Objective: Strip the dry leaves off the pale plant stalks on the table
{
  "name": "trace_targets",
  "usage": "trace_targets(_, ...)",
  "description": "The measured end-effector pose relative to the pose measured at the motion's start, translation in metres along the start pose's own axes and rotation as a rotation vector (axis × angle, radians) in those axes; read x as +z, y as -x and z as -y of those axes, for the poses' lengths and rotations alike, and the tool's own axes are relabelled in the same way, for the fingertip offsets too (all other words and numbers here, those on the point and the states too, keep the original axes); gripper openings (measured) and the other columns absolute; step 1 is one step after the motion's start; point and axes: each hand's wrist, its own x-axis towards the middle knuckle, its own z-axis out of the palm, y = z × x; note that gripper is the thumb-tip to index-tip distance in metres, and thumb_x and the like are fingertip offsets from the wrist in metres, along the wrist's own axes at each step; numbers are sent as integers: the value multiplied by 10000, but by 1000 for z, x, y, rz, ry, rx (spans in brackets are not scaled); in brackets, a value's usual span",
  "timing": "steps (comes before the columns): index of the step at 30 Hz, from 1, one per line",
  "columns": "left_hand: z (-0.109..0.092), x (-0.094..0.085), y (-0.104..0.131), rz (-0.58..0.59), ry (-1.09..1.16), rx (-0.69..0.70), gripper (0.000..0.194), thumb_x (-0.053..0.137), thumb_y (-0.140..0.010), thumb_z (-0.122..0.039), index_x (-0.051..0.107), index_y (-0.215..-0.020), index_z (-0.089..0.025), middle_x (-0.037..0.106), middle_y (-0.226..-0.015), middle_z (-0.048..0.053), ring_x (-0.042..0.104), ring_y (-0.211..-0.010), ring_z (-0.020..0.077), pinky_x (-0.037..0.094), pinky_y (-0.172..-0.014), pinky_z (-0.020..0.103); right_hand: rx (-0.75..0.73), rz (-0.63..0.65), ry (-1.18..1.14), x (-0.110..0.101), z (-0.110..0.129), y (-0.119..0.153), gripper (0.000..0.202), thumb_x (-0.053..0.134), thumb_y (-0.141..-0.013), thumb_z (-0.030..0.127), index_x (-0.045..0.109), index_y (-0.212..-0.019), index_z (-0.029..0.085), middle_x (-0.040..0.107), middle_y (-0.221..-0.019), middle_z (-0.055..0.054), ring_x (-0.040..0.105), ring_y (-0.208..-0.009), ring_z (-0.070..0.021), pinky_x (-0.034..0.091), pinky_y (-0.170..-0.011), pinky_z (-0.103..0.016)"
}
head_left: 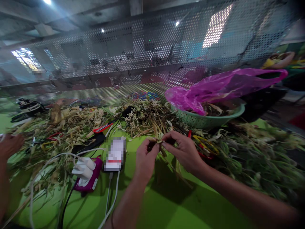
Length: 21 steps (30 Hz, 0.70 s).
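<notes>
My left hand and my right hand meet over the green table. Between their fingertips they pinch a bunch of dried plant strips, pale yellow-green, with loose ends hanging below toward the tabletop. Thumbs and forefingers of both hands are pressed together on it. Behind the hands lies a heap of dried plant pieces. Just right of my right hand are yellow-handled scissors or pliers, partly buried, with red handles close by. A pile of greener plant stems spreads beside my right forearm.
A green basket holds plant scraps under a purple plastic bag. On the left are a phone with cables, a purple power strip and a red box cutter. Another person's hand is at far left. A perforated metal screen stands behind.
</notes>
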Motion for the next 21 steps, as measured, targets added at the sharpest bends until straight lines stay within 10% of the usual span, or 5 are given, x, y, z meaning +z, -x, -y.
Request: trace_targets(21, 4, 1, -3, 32, 40, -37, 174, 675, -705, -280, 630, -831, -169, 618, -761, 16, 536, -721, 136, 423, -695, 260, 59, 30, -103, 1, -6, -8, 144, 613, -790, 334, 623, -737, 201, 612, -693, -2, 553, -673, -153, 435, -646, -269)
